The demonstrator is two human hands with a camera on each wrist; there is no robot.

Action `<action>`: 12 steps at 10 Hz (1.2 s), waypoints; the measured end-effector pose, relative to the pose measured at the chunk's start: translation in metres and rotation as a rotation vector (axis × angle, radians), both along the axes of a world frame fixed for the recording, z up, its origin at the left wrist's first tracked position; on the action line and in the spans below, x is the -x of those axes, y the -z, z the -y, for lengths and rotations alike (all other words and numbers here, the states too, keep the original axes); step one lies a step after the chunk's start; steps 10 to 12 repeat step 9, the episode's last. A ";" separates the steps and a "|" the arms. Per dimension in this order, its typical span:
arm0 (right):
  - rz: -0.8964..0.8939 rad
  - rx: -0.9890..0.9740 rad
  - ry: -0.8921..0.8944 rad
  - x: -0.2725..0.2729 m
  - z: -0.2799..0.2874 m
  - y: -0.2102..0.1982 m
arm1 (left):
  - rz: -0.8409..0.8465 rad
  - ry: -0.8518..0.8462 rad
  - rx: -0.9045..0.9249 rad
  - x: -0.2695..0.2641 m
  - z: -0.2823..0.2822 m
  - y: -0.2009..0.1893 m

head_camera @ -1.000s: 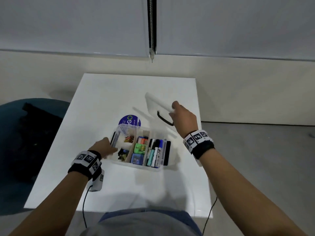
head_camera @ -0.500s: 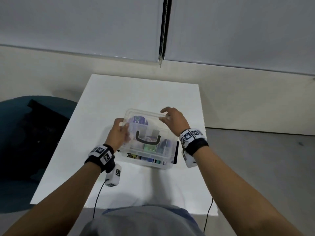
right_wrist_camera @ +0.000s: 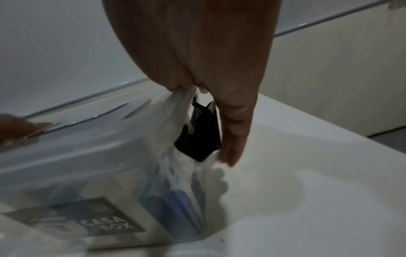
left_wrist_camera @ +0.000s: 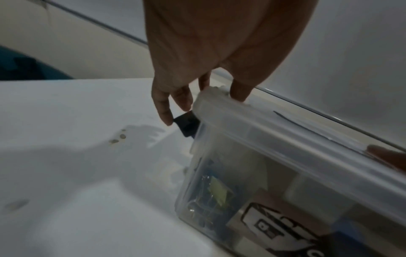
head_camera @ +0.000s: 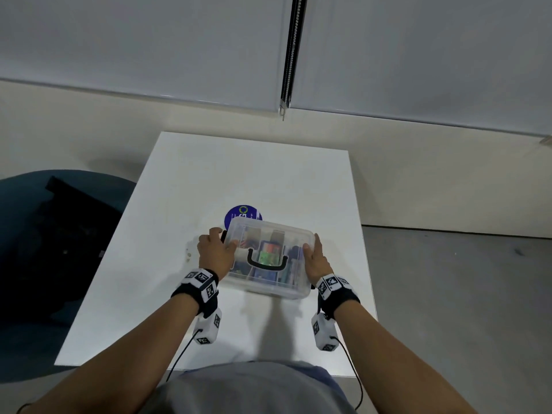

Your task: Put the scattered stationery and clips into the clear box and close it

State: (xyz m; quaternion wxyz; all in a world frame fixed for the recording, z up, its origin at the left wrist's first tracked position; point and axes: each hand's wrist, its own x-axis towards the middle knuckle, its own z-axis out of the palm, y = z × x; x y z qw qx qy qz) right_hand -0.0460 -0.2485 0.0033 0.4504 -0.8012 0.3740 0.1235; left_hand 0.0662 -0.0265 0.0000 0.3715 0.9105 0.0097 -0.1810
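Though lidded, the clear box [head_camera: 294, 286] blurs its contents behind both hands.

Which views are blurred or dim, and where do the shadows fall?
Head view: sharp, evenly lit, arm shadows on the table near the clear box. Left wrist: dim, soft; left hand shadow on the table. Right wrist: dim, box label smeared, right hand looms large.

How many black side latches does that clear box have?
2. One latch sits at the box's left end by the left hand; the other at its right end beside the right hand.
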 end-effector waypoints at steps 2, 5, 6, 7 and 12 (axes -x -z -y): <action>0.042 0.043 0.041 -0.019 0.009 -0.011 | -0.164 0.015 0.004 -0.004 -0.011 -0.002; -0.017 0.240 0.057 -0.045 -0.028 -0.014 | -0.126 -0.048 -0.123 0.001 0.013 -0.012; -0.050 0.334 0.043 -0.049 -0.032 -0.008 | -0.113 -0.060 -0.142 0.000 0.019 -0.012; -0.034 0.348 0.017 -0.046 -0.034 -0.001 | -0.135 -0.044 -0.150 0.000 0.016 -0.009; 0.025 0.166 -0.013 -0.022 -0.032 0.001 | -0.054 0.017 -0.033 0.005 0.008 -0.006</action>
